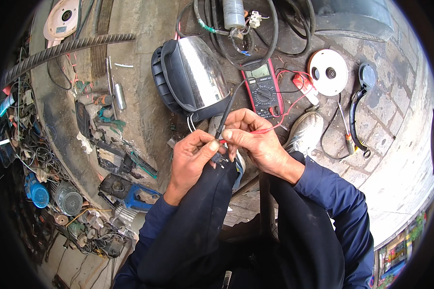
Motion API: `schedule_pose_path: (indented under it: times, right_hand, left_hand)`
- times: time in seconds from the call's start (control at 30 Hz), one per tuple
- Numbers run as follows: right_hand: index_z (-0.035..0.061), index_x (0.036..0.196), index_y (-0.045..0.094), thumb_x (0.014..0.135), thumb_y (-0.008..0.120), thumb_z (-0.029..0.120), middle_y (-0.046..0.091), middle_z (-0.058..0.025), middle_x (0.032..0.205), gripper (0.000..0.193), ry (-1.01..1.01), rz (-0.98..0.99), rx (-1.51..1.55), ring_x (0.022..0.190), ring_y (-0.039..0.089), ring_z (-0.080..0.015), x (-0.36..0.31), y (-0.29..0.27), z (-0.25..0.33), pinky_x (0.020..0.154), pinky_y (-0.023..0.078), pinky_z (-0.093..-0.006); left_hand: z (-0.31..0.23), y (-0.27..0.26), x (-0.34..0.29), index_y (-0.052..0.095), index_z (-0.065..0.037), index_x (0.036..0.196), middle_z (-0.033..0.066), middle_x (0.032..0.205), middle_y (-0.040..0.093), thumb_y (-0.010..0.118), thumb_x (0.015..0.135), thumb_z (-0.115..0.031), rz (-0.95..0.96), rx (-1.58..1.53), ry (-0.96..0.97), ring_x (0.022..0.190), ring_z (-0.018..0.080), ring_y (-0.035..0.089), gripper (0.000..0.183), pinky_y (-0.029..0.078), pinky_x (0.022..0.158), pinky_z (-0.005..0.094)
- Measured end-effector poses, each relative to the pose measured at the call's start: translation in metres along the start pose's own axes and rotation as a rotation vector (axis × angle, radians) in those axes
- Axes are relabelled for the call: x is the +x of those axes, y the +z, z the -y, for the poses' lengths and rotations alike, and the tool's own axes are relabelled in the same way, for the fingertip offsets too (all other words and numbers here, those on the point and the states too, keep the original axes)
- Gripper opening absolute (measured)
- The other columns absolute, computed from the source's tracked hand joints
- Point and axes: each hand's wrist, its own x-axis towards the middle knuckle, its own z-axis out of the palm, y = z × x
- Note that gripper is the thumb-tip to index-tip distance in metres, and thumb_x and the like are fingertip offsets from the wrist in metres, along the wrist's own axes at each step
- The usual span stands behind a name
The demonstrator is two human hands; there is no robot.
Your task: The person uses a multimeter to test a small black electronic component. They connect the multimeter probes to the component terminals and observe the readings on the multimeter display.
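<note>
Above my knees, my hands meet at a small dark part with metal prongs point(220, 160). My left hand point(190, 156) is closed, thumb and fingers pinching that part. My right hand point(260, 144) is closed on a red test probe point(264, 130), its tip end hidden by the fingers. A black test probe point(225, 118) stands upright between both hands; which one grips it is hard to tell. Beyond them lies a red and black multimeter point(264, 94) with the leads running to it. An electric kettle point(200, 72), steel with black plastic, lies on its side left of the meter.
Right of the meter are a white round base point(340, 67), a black curved handle point(357, 111) and a screwdriver point(346, 130). Coiled black cable point(275, 33) and a grey cylinder point(234, 13) lie at the back. Leftward are a ribbed bar point(67, 49), a blue tool housing point(140, 196) and heaped scrap point(29, 149).
</note>
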Motion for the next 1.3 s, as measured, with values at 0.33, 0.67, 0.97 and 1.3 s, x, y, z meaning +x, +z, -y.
schedule_pose_path:
  times: [0.33,0.67,0.97,1.3]
  right_hand:
    - [-0.0045,0.121,0.065,0.102,0.07,0.01,0.073,-0.0085,0.095,0.025,0.045,0.038,0.045,0.072,0.07,-0.0114,0.001,0.001,0.006,0.061,0.06,-0.0274]
    - [-0.0024,0.117,0.067,0.102,0.07,0.014,0.071,-0.0071,0.095,0.023,0.035,0.017,0.072,0.073,0.068,-0.0102,0.0,0.0,0.006,0.062,0.057,-0.0266]
    - [0.0007,0.106,0.066,0.099,0.071,0.007,0.068,-0.0049,0.086,0.011,-0.015,-0.134,-0.064,0.061,0.065,-0.0106,-0.037,-0.022,0.023,0.054,0.059,-0.0289]
    - [0.0006,0.106,0.067,0.098,0.073,0.01,0.069,-0.0052,0.085,0.014,-0.076,-0.335,-0.048,0.058,0.062,-0.0113,-0.091,-0.052,0.058,0.051,0.054,-0.0264]
  left_hand:
    - [0.001,-0.002,0.002,0.062,-0.002,0.099,0.0082,0.09,0.072,0.064,0.104,-0.011,0.024,0.054,0.084,0.075,0.0089,0.062,0.01,0.049,0.065,0.0237]
    - [-0.001,0.003,0.001,0.064,-0.001,0.103,0.0089,0.092,0.073,0.068,0.104,-0.016,-0.009,0.064,0.033,0.08,0.01,0.066,0.016,0.052,0.066,0.0235]
    - [0.002,0.01,0.003,0.066,0.002,0.111,0.0065,0.1,0.073,0.074,0.097,-0.003,0.046,0.159,0.049,0.091,0.0113,0.069,0.017,0.055,0.081,0.0256]
    - [0.023,0.036,0.04,0.065,-0.002,0.1,0.0127,0.089,0.067,0.082,0.082,-0.012,0.305,0.977,0.596,0.084,0.0322,0.066,0.026,0.053,0.076,0.0418]
